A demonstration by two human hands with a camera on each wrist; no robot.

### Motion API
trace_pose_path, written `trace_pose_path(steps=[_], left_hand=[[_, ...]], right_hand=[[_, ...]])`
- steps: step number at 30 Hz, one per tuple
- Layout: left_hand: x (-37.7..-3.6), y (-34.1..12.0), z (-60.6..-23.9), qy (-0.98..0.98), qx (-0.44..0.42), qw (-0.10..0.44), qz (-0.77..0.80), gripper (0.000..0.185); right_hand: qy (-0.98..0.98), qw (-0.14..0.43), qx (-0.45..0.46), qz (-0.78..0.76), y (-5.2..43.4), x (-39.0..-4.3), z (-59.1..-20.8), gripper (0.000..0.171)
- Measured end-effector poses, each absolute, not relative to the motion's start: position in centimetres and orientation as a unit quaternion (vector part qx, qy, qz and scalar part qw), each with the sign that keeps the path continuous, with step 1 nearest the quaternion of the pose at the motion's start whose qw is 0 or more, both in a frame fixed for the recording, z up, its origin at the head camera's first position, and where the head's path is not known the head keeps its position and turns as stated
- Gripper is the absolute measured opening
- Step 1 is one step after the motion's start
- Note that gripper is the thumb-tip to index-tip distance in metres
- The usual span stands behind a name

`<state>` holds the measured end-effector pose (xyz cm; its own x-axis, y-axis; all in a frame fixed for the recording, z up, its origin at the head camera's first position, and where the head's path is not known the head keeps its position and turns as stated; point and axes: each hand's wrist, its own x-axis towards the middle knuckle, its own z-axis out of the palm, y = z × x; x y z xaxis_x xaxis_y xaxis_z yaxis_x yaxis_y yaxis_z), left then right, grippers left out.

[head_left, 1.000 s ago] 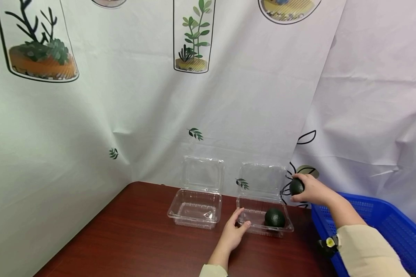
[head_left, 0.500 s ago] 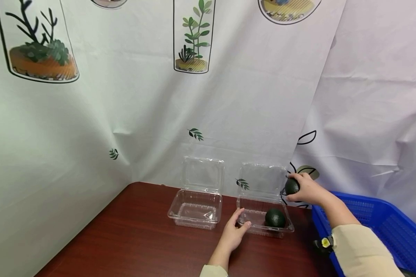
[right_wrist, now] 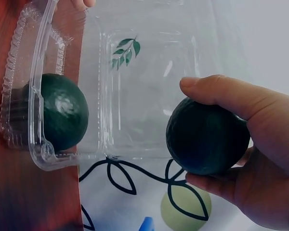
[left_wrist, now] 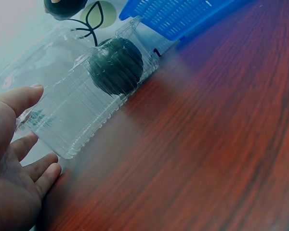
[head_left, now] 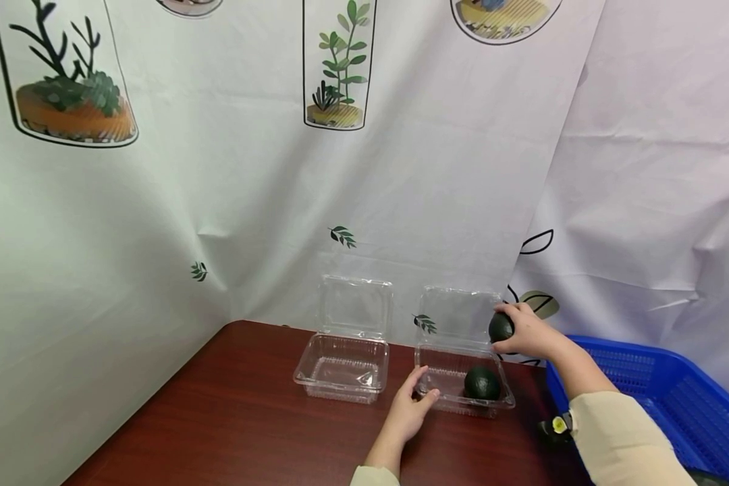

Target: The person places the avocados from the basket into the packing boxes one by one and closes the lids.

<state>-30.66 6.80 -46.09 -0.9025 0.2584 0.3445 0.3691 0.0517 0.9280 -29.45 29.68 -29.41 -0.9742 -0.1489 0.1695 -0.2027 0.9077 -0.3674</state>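
Note:
My right hand (head_left: 525, 332) grips a dark green avocado (right_wrist: 207, 137) between thumb and fingers. It holds the fruit in the air beside the raised lid (right_wrist: 149, 91) of the right clear plastic container (head_left: 446, 378). A second avocado (head_left: 482, 383) lies in that container's right end. At the near left corner of the same container, my left hand (head_left: 406, 412) rests with spread, fairly straight fingers. In the left wrist view, its thumb (left_wrist: 24, 98) lies along the container's end, the other fingers below.
Another clear container (head_left: 340, 368) stands to the left, lid up and nothing inside. A blue plastic basket (head_left: 662, 378) is at the right, with a dark green thing (head_left: 707, 478) at its lower edge. Behind the brown table (head_left: 237, 418) hangs a printed white cloth (head_left: 267, 202).
My right hand has carried the avocado a little to the left, closer to the right container's raised lid. The left hand and both containers have stayed in place.

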Motion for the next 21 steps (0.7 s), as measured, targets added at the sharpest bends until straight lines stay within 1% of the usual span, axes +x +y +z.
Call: trace_pose_path(steps=[10, 17, 21], left_hand=[[-30.5, 6.6, -46.0, -0.723, -0.22, 0.042, -0.654, 0.049], [-30.6, 6.6, -46.2, -0.724, -0.216, 0.034, -0.654, 0.05], [-30.6, 6.7, -46.1, -0.722, -0.216, 0.039, -0.656, 0.051]], right_hand=[[-0.976, 0.06, 0.08, 0.195, 29.1, -29.9, -29.7, 0.084], [-0.974, 0.059, 0.089, 0.197, 28.4, -29.9, -29.7, 0.084], [-0.974, 0.057, 0.091, 0.199, 28.1, -29.9, -29.6, 0.085]])
